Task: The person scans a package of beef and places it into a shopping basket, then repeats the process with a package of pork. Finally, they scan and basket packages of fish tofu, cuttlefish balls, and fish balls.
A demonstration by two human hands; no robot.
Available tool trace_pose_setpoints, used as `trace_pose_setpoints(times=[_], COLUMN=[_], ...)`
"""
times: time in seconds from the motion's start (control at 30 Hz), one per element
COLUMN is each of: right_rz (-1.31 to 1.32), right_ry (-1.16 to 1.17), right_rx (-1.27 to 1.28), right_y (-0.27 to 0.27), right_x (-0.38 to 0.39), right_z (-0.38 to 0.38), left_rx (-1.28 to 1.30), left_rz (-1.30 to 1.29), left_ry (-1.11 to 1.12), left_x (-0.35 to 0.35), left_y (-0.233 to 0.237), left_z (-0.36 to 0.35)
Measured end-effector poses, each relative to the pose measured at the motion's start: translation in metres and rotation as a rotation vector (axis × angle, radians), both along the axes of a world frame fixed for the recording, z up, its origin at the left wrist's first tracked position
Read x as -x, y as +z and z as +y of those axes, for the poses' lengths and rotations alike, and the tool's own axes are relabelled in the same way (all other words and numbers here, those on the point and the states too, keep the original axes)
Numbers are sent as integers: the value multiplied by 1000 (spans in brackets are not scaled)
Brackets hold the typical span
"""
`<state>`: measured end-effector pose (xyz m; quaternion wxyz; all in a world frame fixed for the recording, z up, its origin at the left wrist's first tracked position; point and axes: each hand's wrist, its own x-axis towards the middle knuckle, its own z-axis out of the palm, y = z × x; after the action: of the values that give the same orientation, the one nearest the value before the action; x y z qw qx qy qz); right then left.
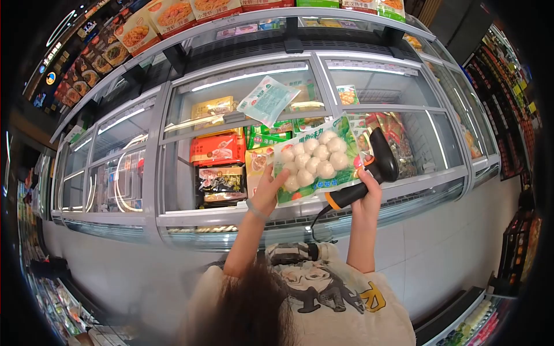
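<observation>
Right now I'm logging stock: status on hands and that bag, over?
Left hand holds bag of white balls. Right hand holds scanner, beside bag. Nothing between them.

bag print unreadable, top boxes cut off

green-white bag, black-orange scanner

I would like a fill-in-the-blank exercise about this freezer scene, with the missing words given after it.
1. The left hand holds a bag full of round ____ balls.
2. The right hand grips a black and ____ scanner.
3. A flat packet lies on top of a ____ lid of the freezer.

Missing words: white; orange; glass.
</observation>
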<state>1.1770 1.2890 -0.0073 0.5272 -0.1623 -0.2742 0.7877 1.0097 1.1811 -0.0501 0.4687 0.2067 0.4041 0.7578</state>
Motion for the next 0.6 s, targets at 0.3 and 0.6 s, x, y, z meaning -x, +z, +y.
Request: trace_pose_setpoints(times=[0.3,0.6], right_rz=[-156,-807], right_ry=[-82,-73], right_rx=[-87,-1172], right_y=[21,18], right_x=[20,18], right_z=[-11,-82], left_rx=[245,86], left_rz=[1216,1094], left_ry=[-52,442], left_x=[-19,-38], left_y=[-4,2], left_z=[-22,-4])
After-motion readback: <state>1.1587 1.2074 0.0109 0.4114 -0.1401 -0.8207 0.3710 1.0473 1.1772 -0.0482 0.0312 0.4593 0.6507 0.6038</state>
